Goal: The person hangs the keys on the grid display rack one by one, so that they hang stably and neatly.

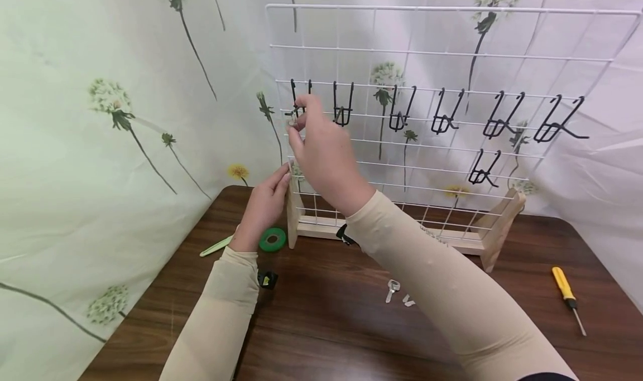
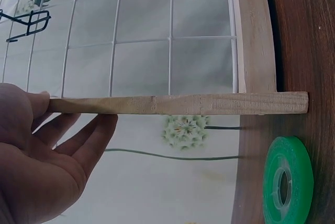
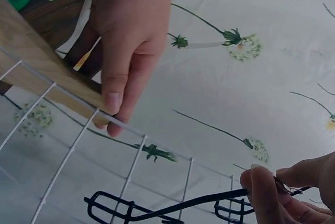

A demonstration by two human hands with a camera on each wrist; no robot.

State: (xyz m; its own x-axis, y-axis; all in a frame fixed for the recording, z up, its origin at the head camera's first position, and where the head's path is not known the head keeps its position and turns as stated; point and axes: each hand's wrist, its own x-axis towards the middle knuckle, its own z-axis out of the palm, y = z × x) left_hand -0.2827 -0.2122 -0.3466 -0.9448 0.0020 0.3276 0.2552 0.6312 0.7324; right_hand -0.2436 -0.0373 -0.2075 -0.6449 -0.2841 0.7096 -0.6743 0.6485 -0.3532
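White grid [image 1: 372, 115] on wooden stand [image 2: 209, 103]

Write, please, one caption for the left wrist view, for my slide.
The left hand holds the wooden stand of a white wire grid, green tape nearby.

The bench [image 1: 311, 314] is dark brown with streaky grain, and near its back edge pale, blond-grained wooden supports [image 1: 499, 230] flank a white wire grid [image 1: 452, 9] hung with black hooks [image 1: 552, 125]. Toward its left edge lie bright green tape [image 1: 264, 240] and pale lime scissors [image 1: 216, 246]; toward its right, a yellow, black and silver screwdriver [image 1: 569, 302], with silvery keys [image 1: 394, 286] between. Behind, white cloth [image 1: 150, 35] bears pale-green dandelion heads, dark stems and yellow blooms.
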